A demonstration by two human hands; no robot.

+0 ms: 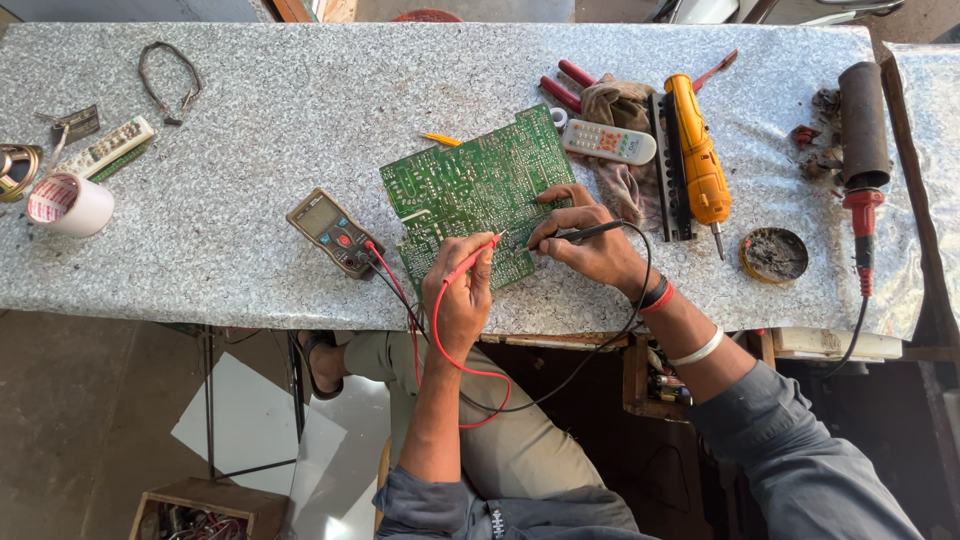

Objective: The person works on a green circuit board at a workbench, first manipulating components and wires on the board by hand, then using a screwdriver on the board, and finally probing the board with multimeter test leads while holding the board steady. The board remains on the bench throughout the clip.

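Head view: the left hand [462, 300] has its fingers closed around a red probe [474, 259], whose tip points up and to the right onto a green circuit board [470, 190]. The right hand [585, 240] pinches a black probe [588, 234] between thumb and fingers, the probe lying nearly level with its tip toward the left, also on the board; the other fingers of this hand rest on the board's lower right part. The two tips stand close together near the board's lower edge.

The board lies tilted on the speckled grey worktop [280, 110], near its front edge and about midway along it. Just left of the board sits a multimeter [334, 232]; red and black leads run from it down over the worktop's edge and loop back up to the probes.

Right of the board lie a white remote [608, 142] on a brown rag [625, 110], red-handled pliers [572, 85], an orange screwdriver [699, 160], a round tin [774, 255] and a soldering iron [864, 215]. At the far left are a tape roll [68, 203] and a second remote [110, 147].
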